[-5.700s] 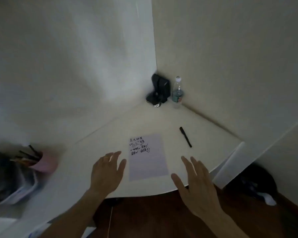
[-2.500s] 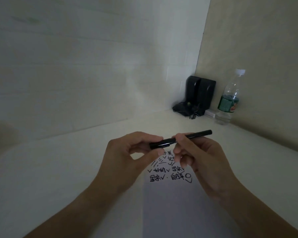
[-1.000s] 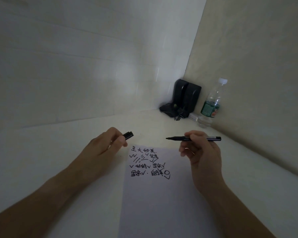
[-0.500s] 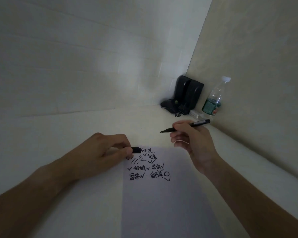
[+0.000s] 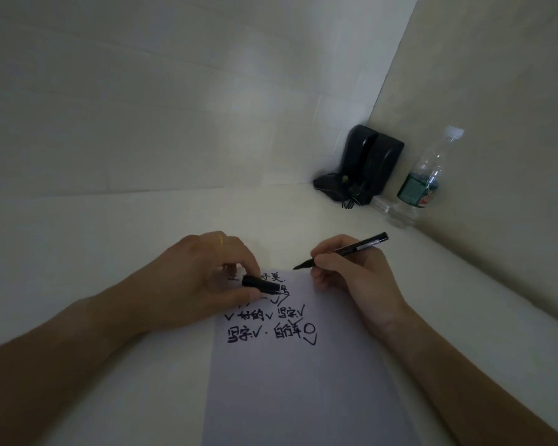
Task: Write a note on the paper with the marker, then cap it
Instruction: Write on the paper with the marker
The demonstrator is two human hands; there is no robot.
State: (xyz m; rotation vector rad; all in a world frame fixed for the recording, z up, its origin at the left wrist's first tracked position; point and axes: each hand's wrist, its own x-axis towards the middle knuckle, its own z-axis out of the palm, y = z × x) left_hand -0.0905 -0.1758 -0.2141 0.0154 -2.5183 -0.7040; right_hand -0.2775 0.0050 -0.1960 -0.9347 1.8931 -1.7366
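Note:
A white sheet of paper (image 5: 300, 381) lies on the pale desk, with several lines of black handwriting across its upper part. My left hand (image 5: 200, 278) rests on the paper's top left corner and pinches the black marker cap (image 5: 261, 284), covering some of the writing. My right hand (image 5: 351, 272) grips the uncapped black marker (image 5: 342, 251) in a writing hold. Its tip points left and hovers just above the paper's top edge.
In the far corner stand a black device with cables (image 5: 361, 169) and a clear water bottle with a green label (image 5: 422, 178). Walls close in at the back and on the right. The pale desk surface (image 5: 78, 252) stretches to the left.
The marker was pulled out of its cap. My left hand has settled on the paper with the cap. My right hand has lowered the marker tip toward the paper's top edge.

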